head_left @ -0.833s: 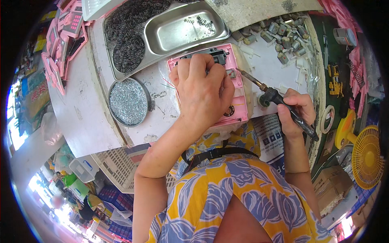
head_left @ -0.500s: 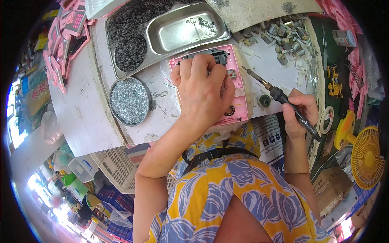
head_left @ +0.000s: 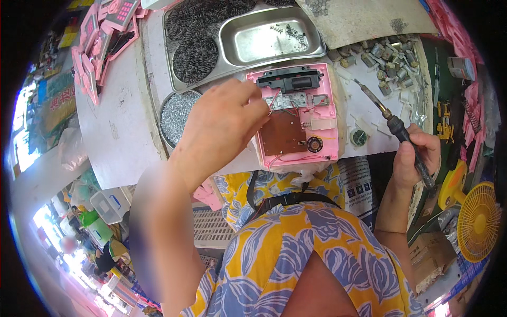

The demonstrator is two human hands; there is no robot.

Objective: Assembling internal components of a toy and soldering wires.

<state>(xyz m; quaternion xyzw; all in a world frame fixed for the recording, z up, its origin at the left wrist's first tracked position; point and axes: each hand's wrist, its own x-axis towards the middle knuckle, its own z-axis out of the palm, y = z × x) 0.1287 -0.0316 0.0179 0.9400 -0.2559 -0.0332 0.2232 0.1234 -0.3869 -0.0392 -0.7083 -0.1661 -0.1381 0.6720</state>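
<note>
My right hand is wrapped round the dark handle of a soldering iron, its metal tip pointing up and left, apart from the work. A pink plastic housing lies open in front of me. Inside it sit a black plastic mechanism, a metal plate with red wires, a brown circuit board, a white part and a small round speaker. At the housing's left edge, beside the red wires, my left hand has its fingers pinched together; what they hold, if anything, is hidden.
A steel tray with black springs stands at the back. A round dish of small metal pieces is partly behind my left hand. Small motors lie at right, near a small round container. Pink housings pile up far left; a yellow fan stands right.
My left hand has moved off the housing's middle to its left edge, uncovering the parts inside. The soldering iron stays in my right hand. The whole view has shifted a little.
</note>
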